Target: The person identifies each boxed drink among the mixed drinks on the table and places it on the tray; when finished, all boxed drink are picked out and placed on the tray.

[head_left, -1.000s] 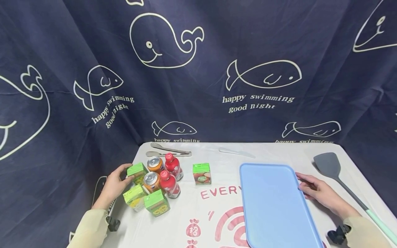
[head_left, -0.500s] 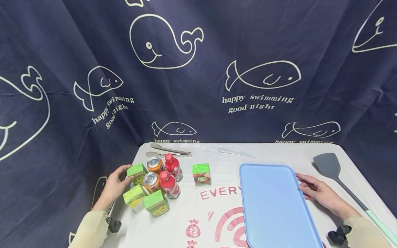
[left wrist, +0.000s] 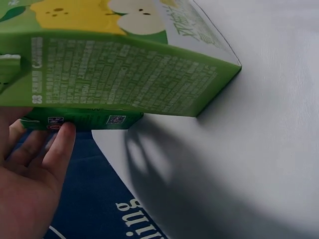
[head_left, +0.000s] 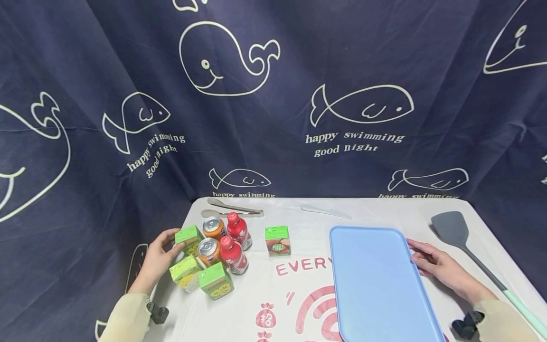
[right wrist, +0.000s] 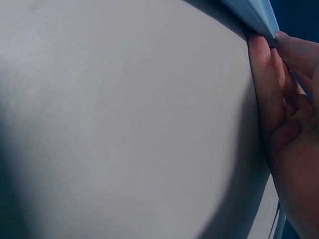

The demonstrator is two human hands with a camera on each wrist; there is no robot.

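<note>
In the head view my left hand (head_left: pixel 158 259) holds a green juice box (head_left: pixel 188 239) at the back left of a drinks group, thumb on its near side. The left wrist view shows the fingers (left wrist: pixel 59 154) against this dark green box (left wrist: pixel 94 119), partly hidden behind a lemon-printed carton (left wrist: pixel 134 74). My right hand (head_left: pixel 442 268) is at the right edge of a light blue tray (head_left: pixel 376 280), which lies flat. In the right wrist view thumb and finger (right wrist: pixel 266 79) pinch the tray's rim (right wrist: pixel 256 17).
Beside the held box stand two orange cans (head_left: pixel 209 251), two red-capped bottles (head_left: pixel 234 256) and another green box (head_left: pixel 216 281). A single juice box (head_left: pixel 278 241) stands apart. Tongs (head_left: pixel 232 209) and a pale knife (head_left: pixel 326 211) lie behind; a spatula (head_left: pixel 453 230) lies right.
</note>
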